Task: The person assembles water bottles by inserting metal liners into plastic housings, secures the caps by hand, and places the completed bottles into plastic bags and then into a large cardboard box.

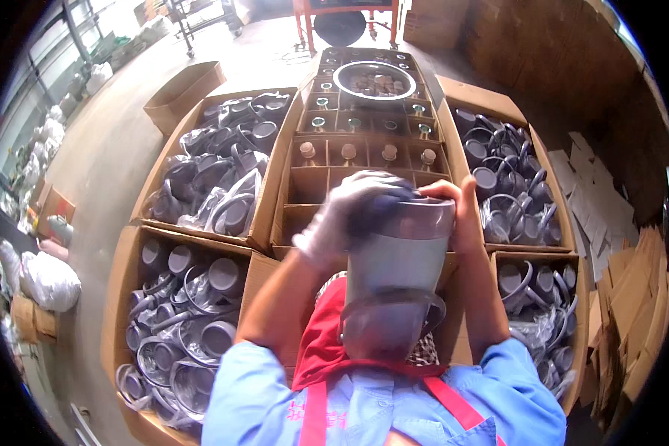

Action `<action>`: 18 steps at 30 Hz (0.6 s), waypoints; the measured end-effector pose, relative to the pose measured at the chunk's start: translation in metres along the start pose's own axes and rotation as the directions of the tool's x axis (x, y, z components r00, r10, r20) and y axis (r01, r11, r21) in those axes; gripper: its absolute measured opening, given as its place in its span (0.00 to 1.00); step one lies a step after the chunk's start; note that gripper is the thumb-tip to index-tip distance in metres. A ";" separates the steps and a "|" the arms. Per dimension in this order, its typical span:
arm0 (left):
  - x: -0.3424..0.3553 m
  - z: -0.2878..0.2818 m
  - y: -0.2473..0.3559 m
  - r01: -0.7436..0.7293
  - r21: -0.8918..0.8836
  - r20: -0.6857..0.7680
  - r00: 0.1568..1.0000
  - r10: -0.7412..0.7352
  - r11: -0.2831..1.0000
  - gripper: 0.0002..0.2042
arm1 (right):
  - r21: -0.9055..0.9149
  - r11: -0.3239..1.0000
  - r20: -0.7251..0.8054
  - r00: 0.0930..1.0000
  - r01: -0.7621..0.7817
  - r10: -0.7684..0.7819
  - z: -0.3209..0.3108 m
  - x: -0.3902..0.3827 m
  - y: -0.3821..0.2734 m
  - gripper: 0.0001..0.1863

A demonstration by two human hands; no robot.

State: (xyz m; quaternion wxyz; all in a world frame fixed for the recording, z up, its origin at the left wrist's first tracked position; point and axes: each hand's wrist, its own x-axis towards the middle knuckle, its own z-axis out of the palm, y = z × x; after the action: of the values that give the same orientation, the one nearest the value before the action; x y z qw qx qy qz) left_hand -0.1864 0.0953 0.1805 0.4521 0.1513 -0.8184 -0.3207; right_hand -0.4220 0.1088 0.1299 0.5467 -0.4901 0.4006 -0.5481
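A pale cylindrical container (398, 260) with a grey top rim and a grey loop around its lower part stands upright in front of my chest. My left hand (349, 212), in a white glove, is closed on a dark piece (385, 198) at the container's top; whether this is a lid or a cloth I cannot tell. My right hand (457, 208) is bare, its fingers gripping the right side of the rim. Beyond them is a divided carton (308, 180) with several bottle necks (348, 152) in its cells and a round metal bowl (375, 80) of small pieces on top.
Open boxes (197, 171) (516, 175) (178, 327) (535, 327) of grey lids, handles and bags flank me. An empty box (186, 93) sits at back left, a red-framed stand (302, 22) behind. White sacks (48, 280) line the left; flattened cardboard (624, 312) is piled right.
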 end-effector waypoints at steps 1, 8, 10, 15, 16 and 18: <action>-0.020 -0.014 -0.033 0.074 -0.376 -0.040 0.995 -0.096 0.924 0.11 | -0.319 0.898 0.038 0.951 0.304 -0.308 0.010 -0.009 -0.007 0.51; -0.005 0.004 -0.011 0.063 -0.044 -0.061 0.996 -0.065 0.997 0.08 | 0.215 0.937 0.209 0.950 -0.274 0.230 0.009 0.002 -0.008 0.43; -0.024 -0.009 -0.019 0.008 -0.312 -0.107 0.993 -0.044 0.950 0.06 | -0.038 0.968 0.216 0.944 -0.246 0.249 0.019 -0.005 -0.029 0.33; -0.009 0.031 0.052 -0.255 0.176 -0.087 0.958 0.273 0.951 0.08 | -0.702 0.679 0.570 0.742 0.216 0.353 0.002 -0.022 -0.138 0.17; -0.012 0.036 0.070 -0.287 0.178 -0.054 0.952 0.301 0.941 0.11 | -0.723 0.543 0.639 0.712 0.428 0.290 0.012 -0.037 -0.154 0.17; -0.017 0.046 0.095 -0.364 0.195 -0.013 0.928 0.373 0.911 0.16 | -0.747 0.185 0.663 0.692 0.639 0.284 0.032 -0.069 -0.183 0.17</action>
State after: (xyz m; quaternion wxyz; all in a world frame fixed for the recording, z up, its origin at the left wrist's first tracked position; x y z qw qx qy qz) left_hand -0.2117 0.1936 0.2151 0.5084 0.0446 -0.8474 -0.1465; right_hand -0.4335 0.1949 0.3081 0.1392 -0.9276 0.3465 -0.0106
